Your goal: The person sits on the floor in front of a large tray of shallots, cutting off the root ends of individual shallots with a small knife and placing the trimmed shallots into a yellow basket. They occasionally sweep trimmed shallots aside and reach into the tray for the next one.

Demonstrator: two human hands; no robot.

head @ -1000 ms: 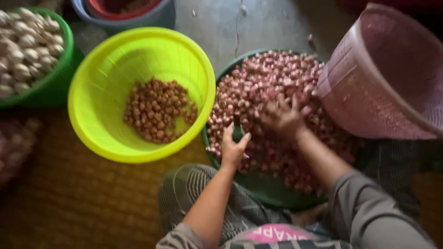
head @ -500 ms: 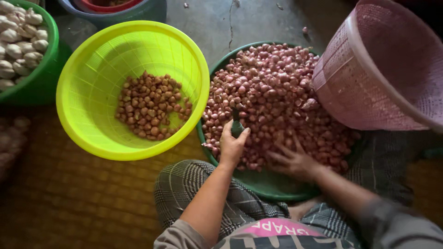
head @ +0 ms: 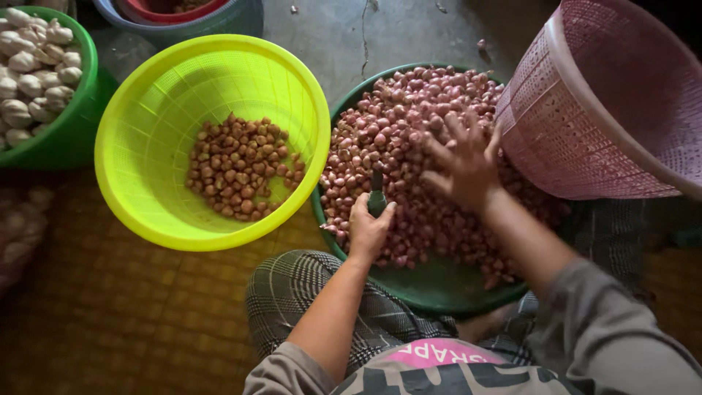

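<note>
The shallots (head: 409, 110), small and pinkish red, are lying heaped in a dark green basin (head: 439, 285) just in front of the person's knees, filling most of it and leaving only its near rim bare. The right hand (head: 464, 164) is resting palm down on top of the heap with its fingers spread apart, closed on nothing; motion is blurring the fingertips, so whether any single bulb is pinched under them cannot be told. The left hand (head: 368, 230) is sitting at the near left edge of the heap, curled shut around a small dark-handled tool (head: 377, 192) that is standing upright out of the fist; only the handle end is showing, and the working end is hidden inside the hand.

Just left of the basin, touching its rim, a bright yellow-green perforated basket (head: 146, 124) is holding a shallow patch of browner, peeled-looking bulbs (head: 241, 168) in its bottom. On the right a pink mesh basket (head: 585, 124) is tilting on its side over the basin's edge, its mouth cut off by the frame, so its contents are not visible. At the far left a green tub (head: 80, 124) of pale garlic bulbs (head: 33, 73) is only partly in view, and a blue and red bowl (head: 212, 14) is cropped at the top. Below lie a grey concrete floor (head: 351, 36) and a woven mat (head: 110, 314); the person's checked trousers (head: 292, 292) are covering the near floor.
</note>
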